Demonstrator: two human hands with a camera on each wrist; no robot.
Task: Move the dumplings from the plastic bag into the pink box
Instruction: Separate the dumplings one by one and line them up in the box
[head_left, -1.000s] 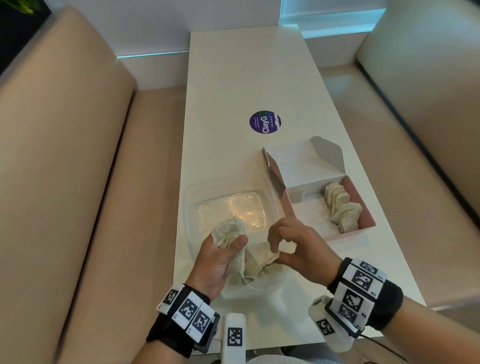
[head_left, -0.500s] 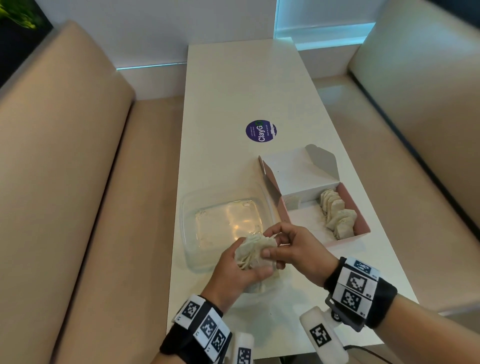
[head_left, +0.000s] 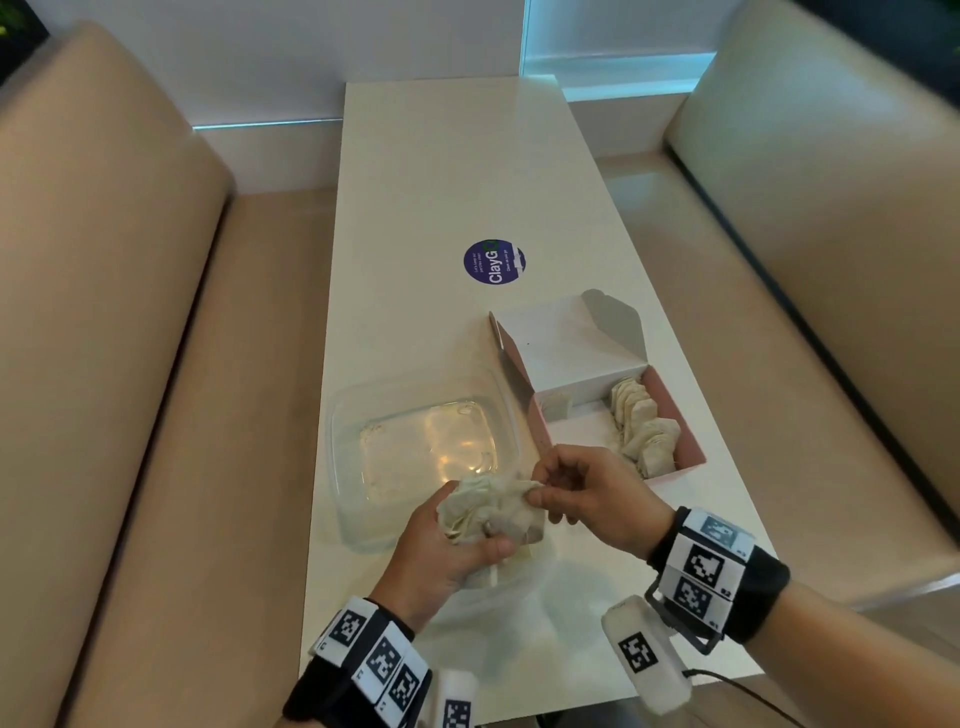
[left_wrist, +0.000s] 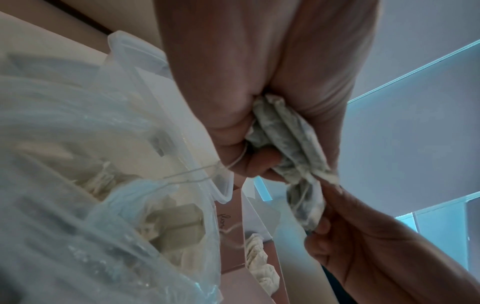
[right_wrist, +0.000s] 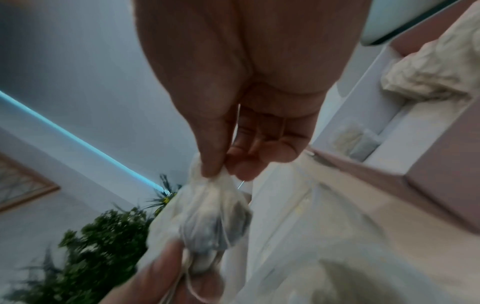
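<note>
My left hand (head_left: 467, 540) grips a bunch of pale, crumpled dumplings (head_left: 488, 506) a little above the table's near end. My right hand (head_left: 545, 491) pinches the right end of that bunch between thumb and forefinger. In the right wrist view the right hand (right_wrist: 223, 170) holds one dumpling (right_wrist: 215, 218) by its tip. The clear plastic bag (left_wrist: 103, 205) lies under my hands with more dumplings inside. The open pink box (head_left: 691, 447) stands to the right with a row of dumplings (head_left: 644, 431) along its right wall.
A clear plastic tub (head_left: 415, 447) sits on the white table (head_left: 441, 182) left of the box. A round purple sticker (head_left: 494, 261) marks the table's middle. Beige benches (head_left: 104, 364) run along both sides.
My left hand has lifted the bunch out of the bag and brought it right. My right hand has closed in and now pinches its end.
</note>
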